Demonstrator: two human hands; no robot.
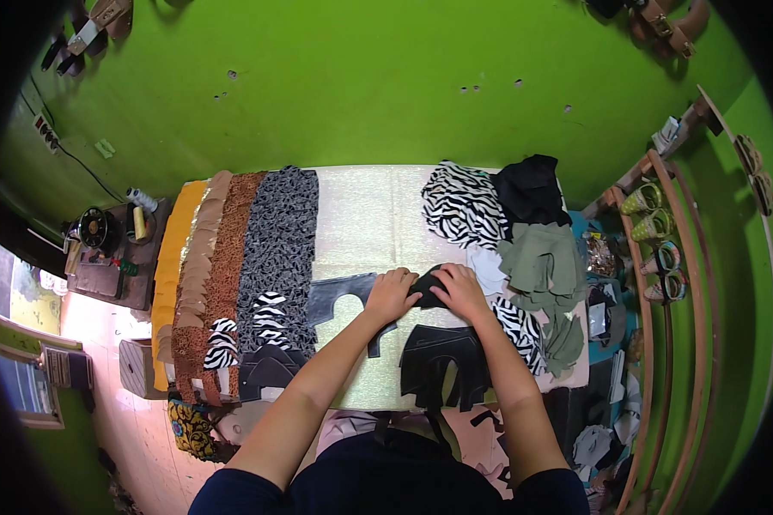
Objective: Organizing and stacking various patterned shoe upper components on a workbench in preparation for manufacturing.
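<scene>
In the head view, the black piece lies between the two hands, right of the tabletop's middle and closer to the near edge than the far one. The left hand touches its left side; the right hand covers its right side from above. For each grip, I cannot tell whether thumb and fingers are clamped on it or merely resting there.

Left of the left hand is a dark cutout with a curved notch. Near the near edge, below the right hand, sits a stack of black U-shaped pieces.

Toward the far right corner are zebra-print pieces beside a black heap. Olive pieces lie along the right edge, with a white piece just inside them. From the left edge inward run rows of yellow pieces, tan pieces, brown spotted pieces and grey-and-black patterned pieces.
</scene>
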